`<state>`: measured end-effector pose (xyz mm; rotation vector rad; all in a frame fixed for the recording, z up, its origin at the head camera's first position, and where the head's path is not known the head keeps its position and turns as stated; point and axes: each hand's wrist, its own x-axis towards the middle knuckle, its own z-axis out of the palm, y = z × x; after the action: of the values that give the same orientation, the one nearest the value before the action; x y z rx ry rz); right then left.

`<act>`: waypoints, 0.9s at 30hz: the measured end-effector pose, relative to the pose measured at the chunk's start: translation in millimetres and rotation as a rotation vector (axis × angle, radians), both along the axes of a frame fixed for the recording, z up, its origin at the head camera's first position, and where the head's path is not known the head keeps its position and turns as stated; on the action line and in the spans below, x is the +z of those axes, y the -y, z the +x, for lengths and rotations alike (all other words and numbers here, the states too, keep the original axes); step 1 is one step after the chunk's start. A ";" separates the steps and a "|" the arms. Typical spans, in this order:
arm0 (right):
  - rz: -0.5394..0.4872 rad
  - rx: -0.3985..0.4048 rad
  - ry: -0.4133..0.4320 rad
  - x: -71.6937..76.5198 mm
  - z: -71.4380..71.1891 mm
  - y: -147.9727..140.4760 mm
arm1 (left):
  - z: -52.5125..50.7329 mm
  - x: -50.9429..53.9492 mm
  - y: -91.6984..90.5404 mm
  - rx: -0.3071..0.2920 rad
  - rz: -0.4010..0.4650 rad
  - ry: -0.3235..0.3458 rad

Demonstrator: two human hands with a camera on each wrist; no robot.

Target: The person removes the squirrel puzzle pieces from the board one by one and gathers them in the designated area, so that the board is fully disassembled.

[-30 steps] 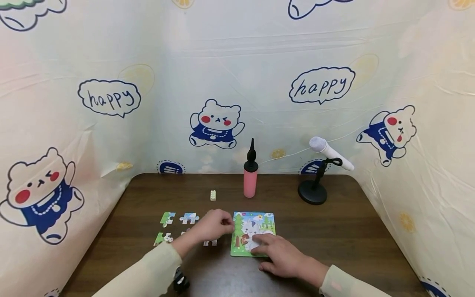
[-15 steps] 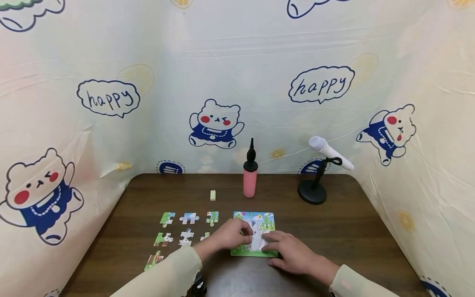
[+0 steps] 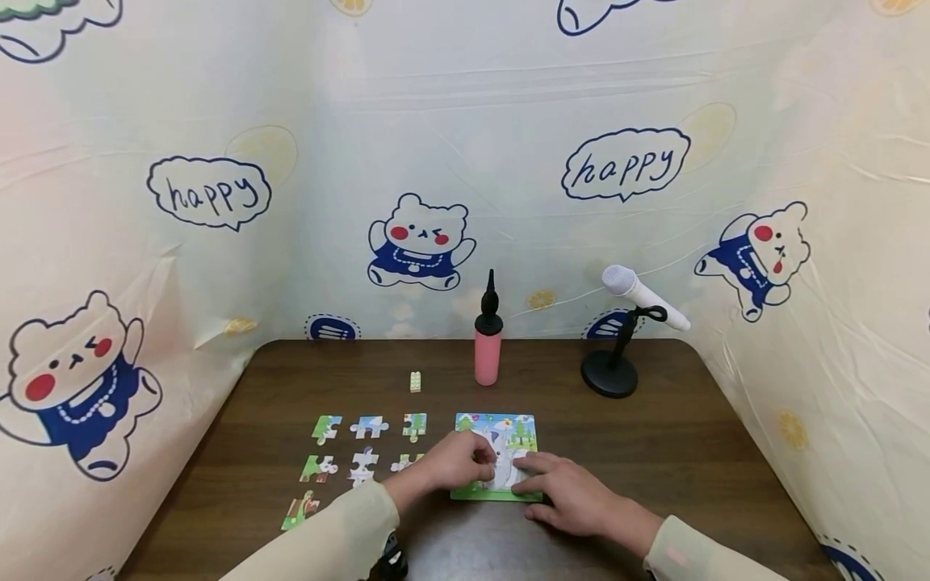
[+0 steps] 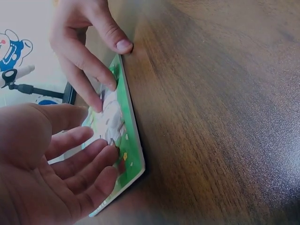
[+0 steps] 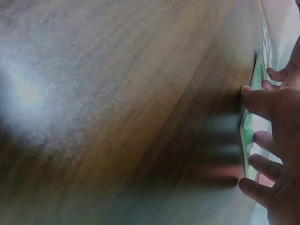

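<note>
A square jigsaw board (image 3: 521, 428) with a white kitten picture lies flat on the dark table. My left hand (image 3: 452, 461) is over its left side, with fingers loosely bent and fingertips at the picture. In the left wrist view, a gap shows between the thumb and index finger of the left hand (image 4: 61, 164), and no piece is visible there. My right hand (image 3: 570, 492) rests spread fingertips on the board's right side, its thumb at the near edge. Loose jigsaw pieces (image 3: 369, 427) lie in rows left of the board; my left forearm covers part of the lowest rows.
Behind the board stand a pink hand pump (image 3: 488, 359) with a black nozzle and a white microphone (image 3: 643, 297) on a black stand (image 3: 610, 373). A small pale toy brick (image 3: 415, 382) lies near the loose pieces. A printed cloth (image 3: 312, 161) hangs around the table (image 3: 683, 420).
My left hand has moved right, from the board's left edge onto the picture, uncovering several loose pieces. My right hand has shifted slightly right. Over the last half second both hands look nearly still.
</note>
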<state>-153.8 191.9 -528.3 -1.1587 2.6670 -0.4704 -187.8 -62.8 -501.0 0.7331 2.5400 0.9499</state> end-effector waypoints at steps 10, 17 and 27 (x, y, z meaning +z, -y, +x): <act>0.051 0.025 -0.013 6.1 -4.6 3.4 | -0.6 -0.4 -5.9 0.029 -0.009 0.032; 0.044 0.005 0.008 9.9 -3.0 5.5 | -4.1 -5.8 -8.8 0.027 -0.050 0.033; 0.045 -0.005 0.033 12.2 -2.0 6.0 | -6.6 -8.7 -11.8 0.002 -0.054 -0.015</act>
<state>-155.8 185.8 -516.2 -1.1229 2.6391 -0.4247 -194.4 -51.0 -509.7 0.7249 2.5695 0.8767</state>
